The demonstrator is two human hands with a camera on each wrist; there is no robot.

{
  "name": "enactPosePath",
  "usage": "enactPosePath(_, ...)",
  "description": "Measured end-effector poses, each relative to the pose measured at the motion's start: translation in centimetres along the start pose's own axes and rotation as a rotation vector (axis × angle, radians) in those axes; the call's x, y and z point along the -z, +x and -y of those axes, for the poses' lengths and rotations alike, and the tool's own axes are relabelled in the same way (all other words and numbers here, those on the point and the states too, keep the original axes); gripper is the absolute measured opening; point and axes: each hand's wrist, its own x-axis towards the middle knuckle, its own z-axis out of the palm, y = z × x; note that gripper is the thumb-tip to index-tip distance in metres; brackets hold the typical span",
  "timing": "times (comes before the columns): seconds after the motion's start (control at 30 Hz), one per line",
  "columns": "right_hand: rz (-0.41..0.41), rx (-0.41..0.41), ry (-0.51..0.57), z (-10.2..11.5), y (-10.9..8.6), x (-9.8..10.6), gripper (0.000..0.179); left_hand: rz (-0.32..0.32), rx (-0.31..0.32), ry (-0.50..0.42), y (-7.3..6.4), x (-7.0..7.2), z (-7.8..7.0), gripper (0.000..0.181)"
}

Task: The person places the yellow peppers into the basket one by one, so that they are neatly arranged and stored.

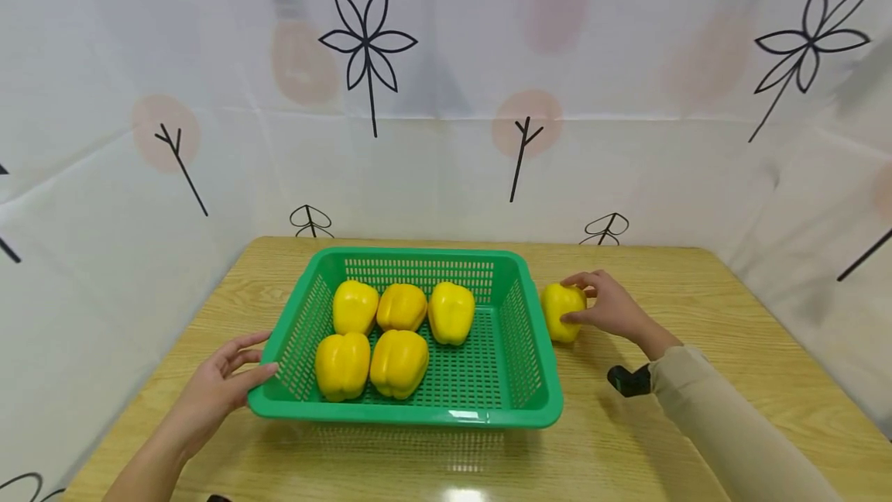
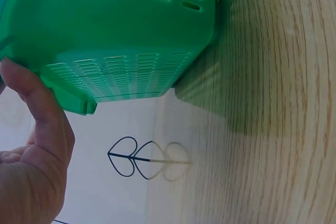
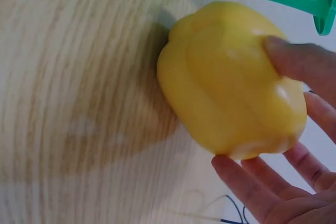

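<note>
A green plastic basket stands on the wooden table, with several yellow bell peppers inside, mostly on its left and middle. My left hand holds the basket's left rim, its thumb over the edge; the left wrist view shows a digit of that hand against the rim. To the right of the basket, my right hand grips another yellow bell pepper. In the right wrist view, the thumb and fingers span this pepper on opposite sides. Whether it touches the table cannot be told.
The wooden table reaches back to a pale cloth printed with flowers and twigs. A black device sits at the right wrist beside a beige sleeve. The basket's right wall lies between the held pepper and the others.
</note>
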Motion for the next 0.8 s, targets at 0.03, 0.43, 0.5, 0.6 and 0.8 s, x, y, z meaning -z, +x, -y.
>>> enactPosePath(0.03,-0.001,-0.004,0.002,0.0,-0.1,0.0,0.057,-0.001,0.001,0.0,0.0,0.0,0.0,0.059)
enactPosePath(0.43,-0.027,0.016,0.01,0.9,-0.8,1.1,0.058,0.005,0.006,-0.011,0.1,0.0,0.0,0.058)
enactPosePath(0.5,-0.032,0.022,0.014,1.2,-0.9,1.5,0.058,0.004,0.006,-0.012,0.0,0.0,0.0,0.058)
enactPosePath(0.6,-0.037,0.038,0.018,1.6,-1.0,2.1,0.057,0.002,0.006,-0.012,0.0,0.0,0.0,0.058)
enactPosePath(0.8,-0.042,0.052,0.031,2.6,-0.9,3.3,0.057,-0.003,0.006,-0.009,0.0,0.0,0.0,0.059)
